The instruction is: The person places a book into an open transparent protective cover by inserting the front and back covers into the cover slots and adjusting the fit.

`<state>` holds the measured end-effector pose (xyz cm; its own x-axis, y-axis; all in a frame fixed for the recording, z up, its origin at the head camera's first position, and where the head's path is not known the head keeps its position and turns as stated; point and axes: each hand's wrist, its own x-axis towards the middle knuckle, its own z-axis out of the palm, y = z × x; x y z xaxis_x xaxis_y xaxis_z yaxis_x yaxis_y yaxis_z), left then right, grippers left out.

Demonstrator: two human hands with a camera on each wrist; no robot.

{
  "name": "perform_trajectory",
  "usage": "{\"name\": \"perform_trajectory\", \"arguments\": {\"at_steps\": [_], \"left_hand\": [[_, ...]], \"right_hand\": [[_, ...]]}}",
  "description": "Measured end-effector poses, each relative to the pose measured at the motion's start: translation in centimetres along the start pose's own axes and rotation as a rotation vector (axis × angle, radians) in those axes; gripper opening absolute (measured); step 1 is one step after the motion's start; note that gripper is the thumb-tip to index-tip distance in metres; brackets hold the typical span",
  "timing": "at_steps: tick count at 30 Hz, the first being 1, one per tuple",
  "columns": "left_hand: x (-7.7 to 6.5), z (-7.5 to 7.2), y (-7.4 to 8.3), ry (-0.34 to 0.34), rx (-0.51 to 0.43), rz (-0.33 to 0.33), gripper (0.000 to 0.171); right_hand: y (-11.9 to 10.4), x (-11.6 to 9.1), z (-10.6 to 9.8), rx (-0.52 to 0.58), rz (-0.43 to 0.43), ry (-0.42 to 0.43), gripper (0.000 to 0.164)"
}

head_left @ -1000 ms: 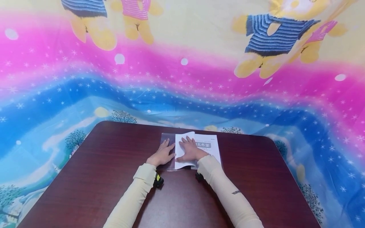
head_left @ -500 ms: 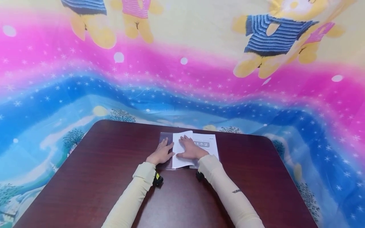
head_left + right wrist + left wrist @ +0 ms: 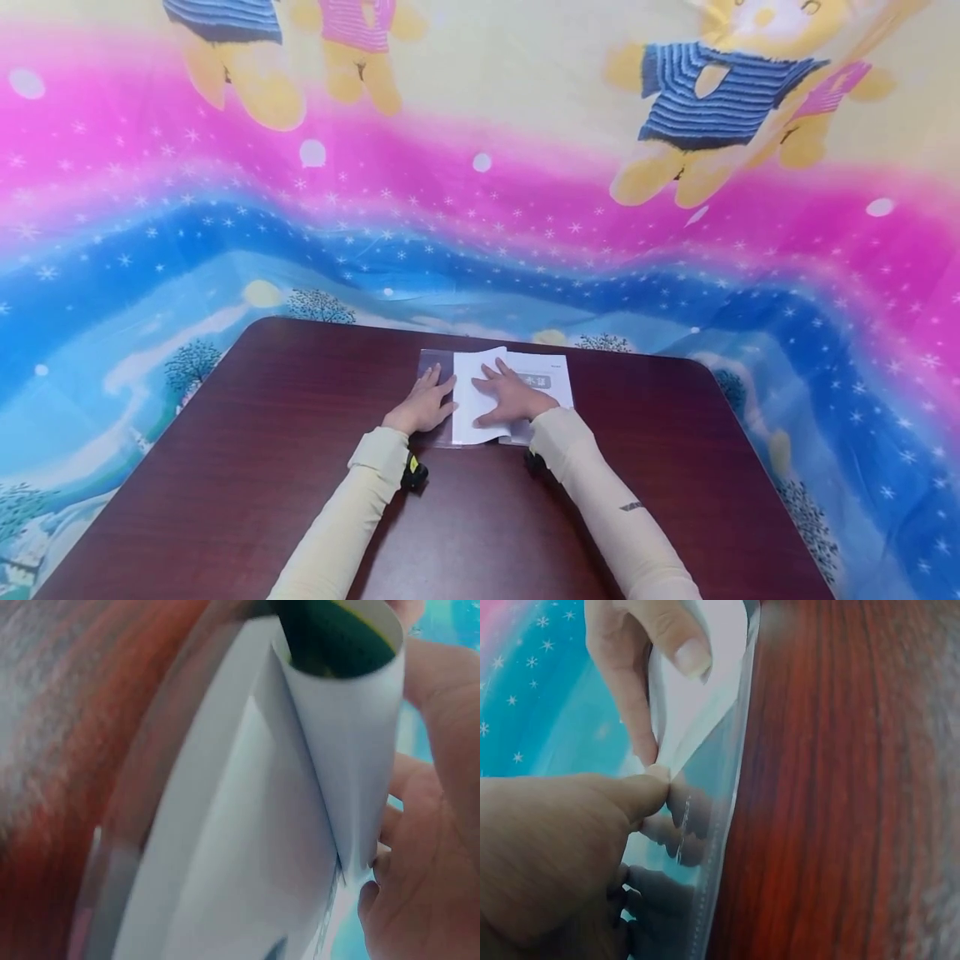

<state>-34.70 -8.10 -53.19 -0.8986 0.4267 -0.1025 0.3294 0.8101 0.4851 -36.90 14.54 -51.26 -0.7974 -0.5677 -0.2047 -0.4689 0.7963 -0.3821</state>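
A booklet (image 3: 557, 373) with printed characters lies near the table's far edge. A white flap (image 3: 467, 417) is folded leftward over it, with a clear plastic cover (image 3: 444, 438) sticking out on the left. My left hand (image 3: 422, 408) rests on the plastic with its fingers extended, the thumb tip at the flap's edge. My right hand (image 3: 512, 397) presses on the flap with fingers spread. Seen from the right wrist, the flap (image 3: 349, 742) bends in a curl, green on its inner side, beside the right hand (image 3: 442, 825). The right palm hides part of the printed page.
The dark reddish wooden table (image 3: 300, 467) has rounded far corners, and its back edge runs just beyond the booklet. Behind it hangs a colourful cloth (image 3: 480, 217) with bears and snowflakes. Black wrist cameras (image 3: 415, 473) sit under the sleeves.
My right hand has slid slightly to the right over the white flap, covering more of the printed title. The left hand stays in place on the plastic.
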Motion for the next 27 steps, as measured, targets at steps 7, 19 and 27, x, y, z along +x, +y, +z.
{"name": "perform_trajectory", "arguments": {"at_steps": [7, 19, 27], "left_hand": [[-0.1, 0.1, -0.1, -0.002, -0.015, 0.0, 0.06], [-0.1, 0.4, -0.1, 0.013, -0.002, 0.026, 0.058], [0.0, 0.3, -0.2, 0.013, 0.001, 0.014, 0.057]], "right_hand": [[-0.3, 0.1, 0.1, -0.062, 0.02, -0.006, 0.088], [-0.7, 0.3, 0.4, -0.026, 0.011, -0.003, 0.089], [-1.0, 0.6, 0.5, -0.026, -0.01, 0.007, 0.089]]}}
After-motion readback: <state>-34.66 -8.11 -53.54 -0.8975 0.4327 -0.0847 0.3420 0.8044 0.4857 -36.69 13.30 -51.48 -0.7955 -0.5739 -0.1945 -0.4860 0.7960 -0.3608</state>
